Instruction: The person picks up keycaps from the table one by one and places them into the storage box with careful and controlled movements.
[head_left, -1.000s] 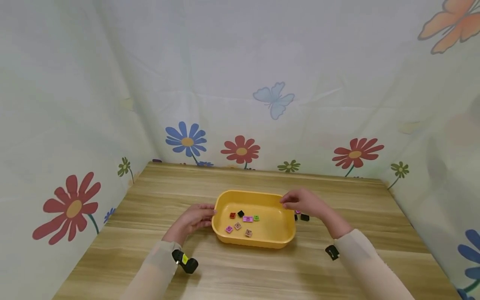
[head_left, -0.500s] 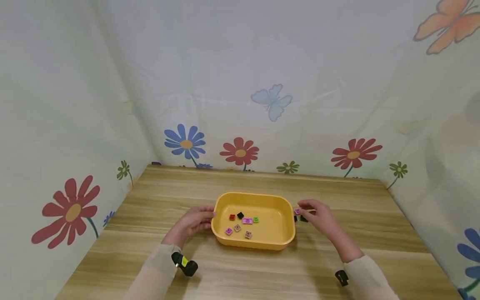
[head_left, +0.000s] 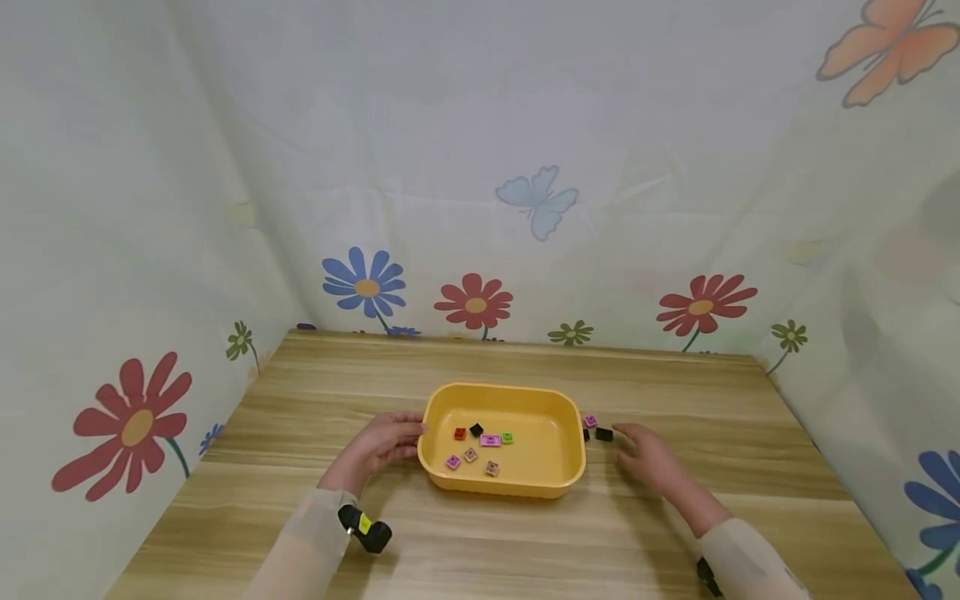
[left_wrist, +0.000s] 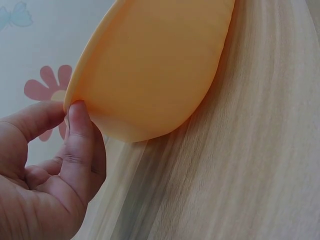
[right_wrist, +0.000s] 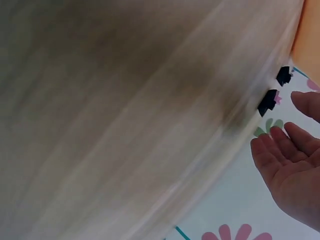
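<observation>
My left hand [head_left: 390, 442] pinches the left rim of a yellow plastic tray [head_left: 540, 490]; the left wrist view shows thumb and finger on its edge. Inside the tray, toward its left, lie small building bricks: a red brick [head_left: 460, 433], a black brick [head_left: 476, 430], a longer pink brick [head_left: 491, 440], a green brick [head_left: 507, 437] and several pink and tan ones. Outside its right end are a pink brick [head_left: 590, 421] and two black ones. My right hand [head_left: 651, 458] has its fingertips right beside the outer black brick [head_left: 604, 434], thumb and fingers apart with nothing between them.
A wood-grain table [head_left: 465, 550] carries everything. White cloth walls [head_left: 450, 167] printed with flowers and butterflies stand at its back and both sides. A small black camera [head_left: 365, 528] is worn on the left wrist; another [head_left: 707, 577] shows by the right sleeve.
From over the tray's right end, my right hand has moved right and down, past the pink brick, to the outer black brick. The left hand keeps its place on the rim.
</observation>
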